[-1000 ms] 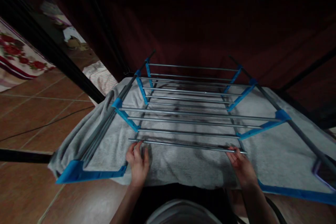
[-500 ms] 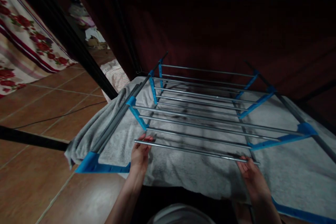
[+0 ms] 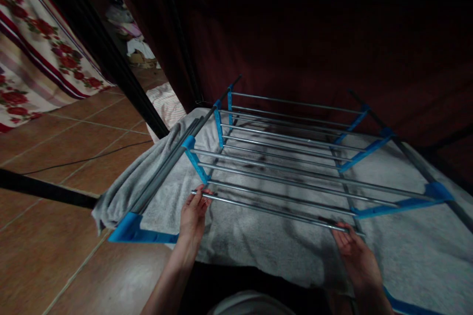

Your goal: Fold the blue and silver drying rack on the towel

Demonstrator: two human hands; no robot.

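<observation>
Holding a loose metal rod (image 3: 273,212) level in front of the body, two bare hands grip it near its opposite ends. The left hand (image 3: 194,212) has its fingers closed around the rod close to its left end, and a short tip sticks out beyond them. The right hand (image 3: 356,253) is turned partly palm up, its fingers and thumb closed on the rod near the right end. The hands are well apart, with the bare middle of the rod stretched between them.

Just beyond the rod is a rack (image 3: 288,170) of parallel metal bars, joined at their ends by blue plastic brackets, such as the slanted left bracket (image 3: 196,162) near the left hand. The rod runs roughly in line with the nearest bars, just in front of them; whether its right end touches the dark side rail below cannot be told.

A rumpled gray blanket (image 3: 251,243) lies under the rack and the hands. Several gray poles (image 3: 157,182) lie side by side at the left, near a blue corner piece (image 3: 127,229). A dark red cloth (image 3: 295,54) hangs behind. Further left are brown floor tiles (image 3: 66,226), a thin black cable (image 3: 88,158) and a flowered curtain (image 3: 70,61).
</observation>
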